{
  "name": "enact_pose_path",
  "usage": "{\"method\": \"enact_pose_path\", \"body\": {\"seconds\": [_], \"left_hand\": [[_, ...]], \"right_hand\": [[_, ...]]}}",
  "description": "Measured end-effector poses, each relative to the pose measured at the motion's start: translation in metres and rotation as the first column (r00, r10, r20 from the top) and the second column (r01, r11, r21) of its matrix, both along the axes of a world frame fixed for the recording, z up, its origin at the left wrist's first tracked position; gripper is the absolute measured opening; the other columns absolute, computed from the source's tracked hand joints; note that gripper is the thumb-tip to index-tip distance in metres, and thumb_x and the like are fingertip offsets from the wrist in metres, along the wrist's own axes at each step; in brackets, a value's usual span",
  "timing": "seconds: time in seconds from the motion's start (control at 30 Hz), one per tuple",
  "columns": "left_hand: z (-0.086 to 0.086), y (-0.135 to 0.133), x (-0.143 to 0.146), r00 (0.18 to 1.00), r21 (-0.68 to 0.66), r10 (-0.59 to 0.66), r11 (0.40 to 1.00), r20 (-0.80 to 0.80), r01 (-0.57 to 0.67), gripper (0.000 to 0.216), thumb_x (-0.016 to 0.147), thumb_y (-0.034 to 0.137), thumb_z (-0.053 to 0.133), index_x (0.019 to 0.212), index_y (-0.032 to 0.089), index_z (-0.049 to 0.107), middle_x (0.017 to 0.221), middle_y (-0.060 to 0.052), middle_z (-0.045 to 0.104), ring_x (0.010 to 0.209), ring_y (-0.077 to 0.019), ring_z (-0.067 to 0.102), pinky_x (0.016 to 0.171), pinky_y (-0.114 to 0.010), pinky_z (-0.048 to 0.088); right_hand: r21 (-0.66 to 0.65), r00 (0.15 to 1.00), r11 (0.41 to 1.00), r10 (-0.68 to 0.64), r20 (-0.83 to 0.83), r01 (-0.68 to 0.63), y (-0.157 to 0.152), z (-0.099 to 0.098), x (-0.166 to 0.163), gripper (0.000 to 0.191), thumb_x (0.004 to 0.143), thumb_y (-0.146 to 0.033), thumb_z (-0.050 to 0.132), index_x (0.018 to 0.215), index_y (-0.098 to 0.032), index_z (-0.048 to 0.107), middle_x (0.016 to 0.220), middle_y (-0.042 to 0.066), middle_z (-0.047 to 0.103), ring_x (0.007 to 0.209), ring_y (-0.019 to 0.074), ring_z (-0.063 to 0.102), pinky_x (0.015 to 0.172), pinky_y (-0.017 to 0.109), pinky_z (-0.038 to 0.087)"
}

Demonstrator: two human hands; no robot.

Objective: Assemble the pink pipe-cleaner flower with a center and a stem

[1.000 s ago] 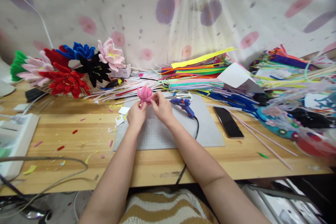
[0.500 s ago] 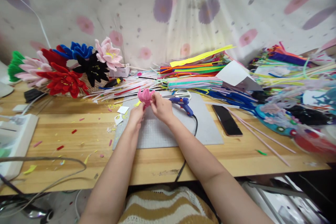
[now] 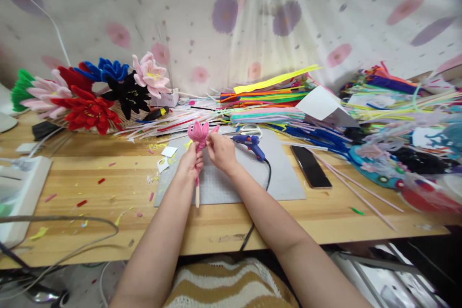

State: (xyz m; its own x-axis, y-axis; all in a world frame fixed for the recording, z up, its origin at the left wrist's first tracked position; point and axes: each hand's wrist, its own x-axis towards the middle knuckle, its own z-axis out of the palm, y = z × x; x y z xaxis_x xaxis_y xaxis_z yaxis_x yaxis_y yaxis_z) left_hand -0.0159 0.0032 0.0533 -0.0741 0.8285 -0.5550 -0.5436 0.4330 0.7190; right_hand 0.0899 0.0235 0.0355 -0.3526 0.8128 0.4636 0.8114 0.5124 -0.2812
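A pink fuzzy pipe-cleaner flower (image 3: pixel 198 132) stands upright above the grey cutting mat (image 3: pixel 231 183). My left hand (image 3: pixel 192 160) is closed round its stem just below the bloom, and a pale wooden stick end (image 3: pixel 197 196) pokes out beneath the fist. Close by on the right, my right hand (image 3: pixel 221 152) pinches a pink petal or strip at the flower's side; the fingertips partly hide it. A blue glue gun (image 3: pixel 249 143) and white-handled scissors (image 3: pixel 251 130) lie just beyond my right hand.
Finished pipe-cleaner flowers (image 3: pixel 96 106) fill the back left. Bundles of coloured pipe cleaners (image 3: pixel 267 98) line the back. A phone (image 3: pixel 311 167) lies right of the mat. At far left are a white power strip (image 3: pixel 32 202) and a cable; scraps dot the table.
The flower has turned more upright, so its stem and the stick end now show below my left hand. My right hand has shifted slightly down, and a pink piece shows above its fingers.
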Motion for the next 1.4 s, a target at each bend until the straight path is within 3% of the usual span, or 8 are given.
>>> {"method": "enact_pose_path", "body": {"seconds": [0.37, 0.83, 0.9, 1.0, 1.13, 1.2, 1.3, 1.4], "left_hand": [[-0.001, -0.003, 0.003, 0.977, 0.120, 0.141, 0.985, -0.161, -0.122, 0.014, 0.072, 0.026, 0.049, 0.072, 0.013, 0.055, 0.055, 0.003, 0.051, 0.034, -0.0029, 0.037, 0.032, -0.015, 0.025], [-0.002, -0.002, -0.002, 0.968, 0.262, 0.195, 0.953, -0.160, -0.149, 0.015, 0.078, 0.017, 0.039, 0.064, 0.015, 0.043, 0.051, 0.006, 0.040, 0.033, -0.0006, 0.028, 0.032, -0.012, 0.013], [-0.002, -0.002, -0.005, 0.971, 0.274, 0.202, 0.948, -0.129, -0.161, 0.016, 0.079, 0.014, 0.036, 0.064, 0.015, 0.042, 0.052, 0.006, 0.041, 0.033, -0.0003, 0.027, 0.032, -0.012, 0.013], [-0.001, -0.001, -0.011, 0.984, 0.274, 0.170, 0.950, -0.043, -0.152, 0.018, 0.079, 0.010, 0.035, 0.062, 0.015, 0.040, 0.053, 0.006, 0.039, 0.033, 0.0000, 0.027, 0.032, -0.011, 0.012], [-0.002, 0.002, -0.021, 0.995, 0.276, 0.082, 0.957, 0.054, -0.093, 0.021, 0.082, 0.011, 0.036, 0.062, 0.014, 0.041, 0.056, 0.005, 0.038, 0.035, 0.0005, 0.026, 0.031, -0.010, 0.011], [-0.002, 0.004, -0.023, 0.995, 0.277, 0.055, 0.958, 0.080, -0.076, 0.022, 0.085, 0.013, 0.036, 0.064, 0.014, 0.041, 0.057, 0.004, 0.039, 0.035, 0.0006, 0.025, 0.030, -0.010, 0.011], [-0.003, 0.005, -0.024, 0.991, 0.293, -0.001, 0.955, 0.134, -0.039, 0.023, 0.088, 0.018, 0.036, 0.066, 0.014, 0.041, 0.059, 0.004, 0.039, 0.036, 0.0008, 0.025, 0.030, -0.010, 0.011], [-0.005, 0.005, -0.024, 0.984, 0.332, -0.061, 0.943, 0.165, 0.003, 0.025, 0.089, 0.025, 0.037, 0.068, 0.014, 0.042, 0.061, 0.004, 0.040, 0.036, 0.0011, 0.024, 0.030, -0.009, 0.012]], "right_hand": [[-0.086, 0.977, 0.996, -0.041, -0.207, 0.024, -0.002, 0.001, -0.007, 0.015, 0.086, -0.025, 0.043, 0.096, -0.017, 0.051, 0.086, 0.005, 0.065, 0.078, 0.0163, 0.058, 0.067, 0.025, 0.036], [-0.109, 0.874, 0.955, 0.203, -0.441, -0.277, -0.020, -0.006, 0.018, 0.021, 0.083, -0.035, 0.047, 0.095, -0.018, 0.050, 0.071, 0.000, 0.061, 0.059, 0.0100, 0.053, 0.061, 0.021, 0.039], [-0.153, 0.882, 0.963, 0.130, -0.452, -0.221, -0.025, -0.010, 0.034, 0.023, 0.082, -0.040, 0.048, 0.090, -0.018, 0.052, 0.067, -0.001, 0.059, 0.057, 0.0097, 0.051, 0.060, 0.021, 0.038], [-0.235, 0.904, 0.971, -0.142, -0.403, 0.047, -0.028, -0.014, 0.069, 0.031, 0.084, -0.045, 0.044, 0.071, -0.019, 0.052, 0.063, 0.000, 0.058, 0.056, 0.0100, 0.049, 0.058, 0.022, 0.035], [-0.452, 0.879, 0.798, -0.474, -0.060, 0.399, -0.025, -0.014, 0.117, 0.043, 0.073, -0.060, 0.051, 0.059, -0.019, 0.049, 0.055, 0.000, 0.055, 0.056, 0.0140, 0.049, 0.055, 0.025, 0.031], [-0.424, 0.841, 0.756, -0.540, 0.026, 0.498, -0.019, -0.014, 0.131, 0.044, 0.065, -0.063, 0.058, 0.067, -0.020, 0.054, 0.063, 0.002, 0.059, 0.062, 0.0170, 0.053, 0.058, 0.027, 0.033], [-0.311, 0.873, 0.842, -0.482, -0.067, 0.441, -0.005, -0.021, 0.134, 0.049, 0.059, -0.058, 0.066, 0.086, -0.017, 0.059, 0.087, 0.008, 0.064, 0.082, 0.0211, 0.056, 0.067, 0.028, 0.039], [-0.394, 0.896, 0.865, -0.405, -0.182, 0.311, 0.008, -0.031, 0.127, 0.045, 0.062, -0.052, 0.065, 0.090, -0.016, 0.063, 0.090, 0.009, 0.065, 0.084, 0.0212, 0.057, 0.070, 0.029, 0.041]]}}
